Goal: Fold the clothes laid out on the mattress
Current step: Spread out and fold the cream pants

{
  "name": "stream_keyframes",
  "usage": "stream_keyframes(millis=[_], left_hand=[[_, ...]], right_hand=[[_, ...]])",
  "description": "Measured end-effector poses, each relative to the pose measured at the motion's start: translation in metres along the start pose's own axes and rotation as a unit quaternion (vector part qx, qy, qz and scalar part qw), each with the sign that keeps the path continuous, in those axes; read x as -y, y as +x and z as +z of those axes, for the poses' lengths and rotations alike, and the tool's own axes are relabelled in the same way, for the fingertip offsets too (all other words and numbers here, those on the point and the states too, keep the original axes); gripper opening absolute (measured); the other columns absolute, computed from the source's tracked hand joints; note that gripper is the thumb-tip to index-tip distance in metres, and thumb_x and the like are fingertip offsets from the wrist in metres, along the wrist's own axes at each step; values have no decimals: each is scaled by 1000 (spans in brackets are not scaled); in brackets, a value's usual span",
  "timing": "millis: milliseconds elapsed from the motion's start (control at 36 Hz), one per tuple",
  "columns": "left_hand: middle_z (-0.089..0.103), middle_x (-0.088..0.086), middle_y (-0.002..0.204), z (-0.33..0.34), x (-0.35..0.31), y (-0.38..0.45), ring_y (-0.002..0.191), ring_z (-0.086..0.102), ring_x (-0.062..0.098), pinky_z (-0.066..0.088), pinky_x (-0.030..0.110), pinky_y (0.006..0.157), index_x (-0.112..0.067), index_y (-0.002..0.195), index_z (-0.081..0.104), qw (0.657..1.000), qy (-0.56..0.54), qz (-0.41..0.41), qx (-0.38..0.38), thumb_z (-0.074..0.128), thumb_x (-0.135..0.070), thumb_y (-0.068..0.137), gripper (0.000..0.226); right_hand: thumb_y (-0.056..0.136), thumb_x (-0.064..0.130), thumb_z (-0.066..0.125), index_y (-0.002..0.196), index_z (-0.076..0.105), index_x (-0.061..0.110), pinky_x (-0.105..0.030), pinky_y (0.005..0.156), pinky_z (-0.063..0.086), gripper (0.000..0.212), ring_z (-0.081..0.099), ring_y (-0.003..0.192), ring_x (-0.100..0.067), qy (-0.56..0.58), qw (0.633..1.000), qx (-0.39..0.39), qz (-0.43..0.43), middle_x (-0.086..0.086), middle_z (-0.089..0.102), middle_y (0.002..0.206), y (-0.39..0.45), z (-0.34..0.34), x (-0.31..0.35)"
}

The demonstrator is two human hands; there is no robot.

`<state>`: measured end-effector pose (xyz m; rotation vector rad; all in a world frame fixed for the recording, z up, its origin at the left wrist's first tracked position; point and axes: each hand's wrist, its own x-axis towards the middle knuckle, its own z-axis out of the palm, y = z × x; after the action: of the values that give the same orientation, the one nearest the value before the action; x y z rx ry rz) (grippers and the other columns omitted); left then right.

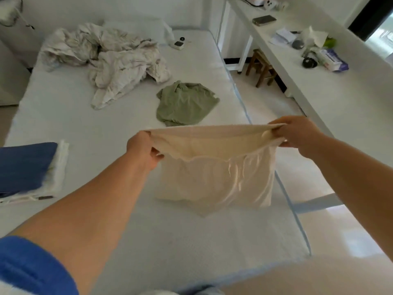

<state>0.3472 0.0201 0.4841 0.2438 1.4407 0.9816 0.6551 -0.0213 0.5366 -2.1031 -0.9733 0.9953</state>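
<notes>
Both hands, left hand (143,150) and right hand (297,133), pinch the cream garment (214,167) by its top corners, green shirt (185,104) at 12 o'clock.

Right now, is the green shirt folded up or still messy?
Still messy. The green shirt lies crumpled and unfolded on the mattress, untouched by either hand.

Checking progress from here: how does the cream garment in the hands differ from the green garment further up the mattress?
The cream garment is held up, its top edge stretched between the left hand and right hand; the green garment lies untouched on the mattress. The cream one hangs fairly flat; the green one is rumpled. The cream one is nearer the person. Neither is folded yet.
</notes>
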Motion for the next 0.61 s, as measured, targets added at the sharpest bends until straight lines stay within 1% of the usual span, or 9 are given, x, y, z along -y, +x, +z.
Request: stream_keyframes(millis=[56,83,167,250,361,444,500,528,611], left_hand=[[63,8,86,19,3,-4,77,61,26,53,41,72,-13,86,60,998,-53,9,-30,40,-7,90,21],[62,7,82,27,6,-5,74,60,25,53,37,68,-11,87,61,998,-8,28,-49,44,-9,89,17],[58,6,94,41,12,-2,83,56,24,46,31,68,-11,111,58,947,272,164,-52,51,-12,85,27],[46,2,106,41,11,-4,90,49,22,41,29,64,-24,126,46,827,509,236,25,56,-10,83,46],[53,8,114,30,15,-21,87,47,22,39,28,65,-26,125,51,586,756,279,82,58,-8,80,49],[55,7,112,31,26,-40,92,53,23,39,27,70,-26,120,54,496,817,253,150,60,-16,82,40],[62,1,100,35,29,-49,85,59,18,40,25,61,-25,103,58,483,815,235,216,61,-19,82,22],[63,-3,92,35,29,-52,78,61,15,41,22,56,-27,94,58,502,799,214,251,61,-20,82,14],[65,-8,84,24,20,-54,65,64,3,47,15,52,-31,85,61,633,690,101,336,68,-20,80,14]], right_hand=[[82,-5,61,91,66,8,-26,62,53,17,63,80,-19,-29,994,101,20,-8,63,89,2,-10,-13],[81,-4,64,92,65,7,-26,62,54,15,64,84,-20,-34,988,143,35,-10,63,93,3,-13,-20],[77,-2,67,96,64,0,-28,61,57,19,68,83,-23,-9,974,203,102,-14,67,96,11,-18,-41],[81,4,65,97,61,0,-35,65,57,17,66,79,-26,-30,980,149,130,-15,65,92,22,-22,-63],[88,20,59,110,57,4,-29,54,48,27,60,65,-23,12,988,-29,151,-11,59,85,43,-35,-74],[89,21,51,115,53,1,-27,50,47,33,58,66,-24,35,985,-106,131,-12,58,87,57,-40,-56],[90,19,49,113,53,0,-30,45,52,30,63,80,-29,45,984,-129,112,-17,61,100,65,-36,-32],[91,18,50,110,53,1,-30,42,52,26,64,86,-31,54,984,-139,100,-16,60,100,68,-32,-18],[92,16,53,118,51,4,-30,46,54,29,62,92,-27,78,983,-154,62,-9,55,98,78,-11,33]])
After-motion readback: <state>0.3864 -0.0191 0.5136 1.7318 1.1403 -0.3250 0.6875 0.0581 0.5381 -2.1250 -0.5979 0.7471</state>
